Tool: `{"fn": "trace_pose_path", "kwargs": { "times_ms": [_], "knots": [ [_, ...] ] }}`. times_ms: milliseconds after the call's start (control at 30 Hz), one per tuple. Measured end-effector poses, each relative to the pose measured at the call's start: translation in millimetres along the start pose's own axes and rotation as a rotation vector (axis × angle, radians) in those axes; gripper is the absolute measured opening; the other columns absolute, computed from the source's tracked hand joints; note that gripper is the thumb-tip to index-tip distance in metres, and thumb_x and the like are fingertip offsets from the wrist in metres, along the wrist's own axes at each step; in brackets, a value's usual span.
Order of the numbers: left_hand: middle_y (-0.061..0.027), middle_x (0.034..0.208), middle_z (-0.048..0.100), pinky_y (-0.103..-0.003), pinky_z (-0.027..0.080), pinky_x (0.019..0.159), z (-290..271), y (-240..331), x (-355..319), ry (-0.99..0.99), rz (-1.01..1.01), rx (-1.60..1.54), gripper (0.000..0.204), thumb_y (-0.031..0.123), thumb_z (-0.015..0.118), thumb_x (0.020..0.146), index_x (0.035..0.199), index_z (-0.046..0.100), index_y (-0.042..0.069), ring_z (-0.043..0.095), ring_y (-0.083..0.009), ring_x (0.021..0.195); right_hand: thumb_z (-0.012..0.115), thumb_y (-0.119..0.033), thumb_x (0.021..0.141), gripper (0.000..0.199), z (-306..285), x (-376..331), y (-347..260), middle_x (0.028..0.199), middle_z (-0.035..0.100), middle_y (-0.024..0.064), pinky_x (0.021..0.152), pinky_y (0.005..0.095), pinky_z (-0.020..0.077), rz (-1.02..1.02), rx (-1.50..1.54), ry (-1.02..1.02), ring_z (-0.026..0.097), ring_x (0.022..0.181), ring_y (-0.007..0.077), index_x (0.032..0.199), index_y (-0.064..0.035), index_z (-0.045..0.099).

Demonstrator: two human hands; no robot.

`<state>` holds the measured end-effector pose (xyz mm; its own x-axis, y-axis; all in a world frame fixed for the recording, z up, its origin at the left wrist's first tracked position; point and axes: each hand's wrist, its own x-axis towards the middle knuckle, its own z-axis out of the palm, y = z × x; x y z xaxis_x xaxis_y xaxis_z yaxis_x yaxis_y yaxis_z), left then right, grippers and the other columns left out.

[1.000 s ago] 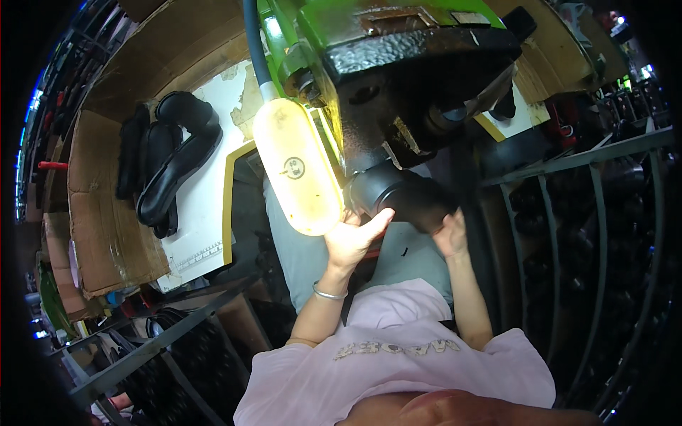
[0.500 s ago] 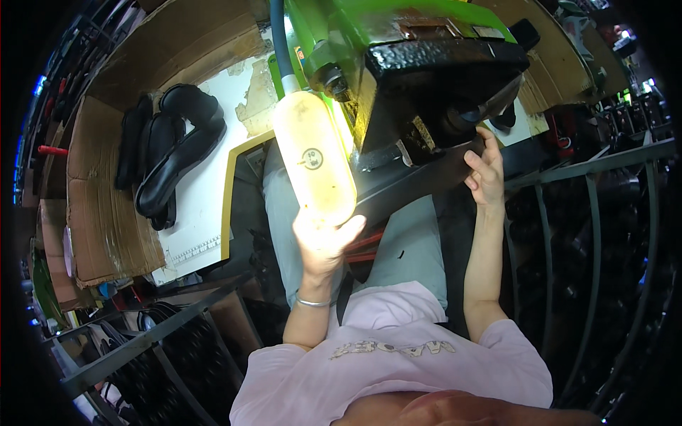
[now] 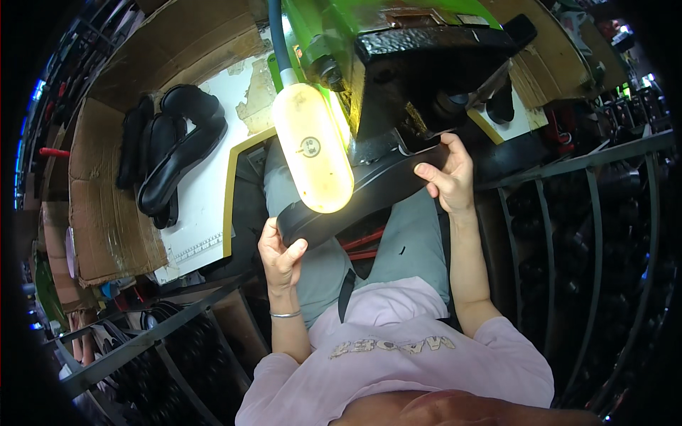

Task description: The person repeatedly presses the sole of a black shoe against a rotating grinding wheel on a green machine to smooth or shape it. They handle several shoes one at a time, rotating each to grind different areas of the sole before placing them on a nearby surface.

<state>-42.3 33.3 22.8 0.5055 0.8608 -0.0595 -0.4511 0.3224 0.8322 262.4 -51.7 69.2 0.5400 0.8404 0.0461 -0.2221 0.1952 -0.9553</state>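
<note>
Raised: black sole (image 3: 369,195), perhaps, behind lamp (image 3: 312,149).

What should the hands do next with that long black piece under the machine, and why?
Probably ease the black piece slightly further under the dark machine head. Left hand holds its near end, right hand its far end, and it already lies beside the head.

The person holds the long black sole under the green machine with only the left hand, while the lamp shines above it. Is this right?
Not quite. In the head view both hands hold the long black sole: the left hand at its near end and the right hand at its far end. It is under the green machine, with the lit lamp above it.
</note>
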Motion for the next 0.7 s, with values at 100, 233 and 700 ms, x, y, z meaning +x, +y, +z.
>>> {"fn": "trace_pose_path", "kwargs": {
  "times_ms": [100,233,700],
  "knots": [
    [-0.0056,0.101,0.064,-0.026,0.048,0.087,11.9,9.9,4.7,0.083,0.049,0.227,0.041,0.002,0.080,0.072,0.105,0.056,0.001,0.059,-0.0109,0.094,0.075,0.010,0.072,0.051,2.8,-2.0,9.4,0.092,0.062,0.0099,0.040,0.0182,0.0369,-0.032,-0.040,-0.053,0.051,0.055,0.0049,0.115,0.0020,0.047],
    [-0.0049,0.092,0.067,-0.027,0.051,0.077,44.2,22.5,21.2,0.046,0.100,0.396,0.039,0.001,0.082,0.071,0.103,0.060,-0.001,0.062,-0.0122,0.082,0.072,0.005,0.077,0.049,-12.5,-2.1,-2.5,0.098,0.060,0.0110,0.041,0.0167,0.0399,-0.056,0.036,0.047,0.055,0.064,0.0077,0.118,0.0006,0.045],
    [-0.0049,0.080,0.065,-0.022,0.046,0.064,33.3,28.9,24.1,0.112,0.080,0.204,0.029,0.001,0.074,0.066,0.092,0.061,-0.002,0.058,-0.0099,0.069,0.073,0.004,0.077,0.038,0.0,-7.2,-5.3,0.090,0.060,0.0088,0.034,0.0141,0.0333,0.061,0.066,0.007,0.050,0.053,0.0024,0.105,0.0009,0.048]
  ]
}}
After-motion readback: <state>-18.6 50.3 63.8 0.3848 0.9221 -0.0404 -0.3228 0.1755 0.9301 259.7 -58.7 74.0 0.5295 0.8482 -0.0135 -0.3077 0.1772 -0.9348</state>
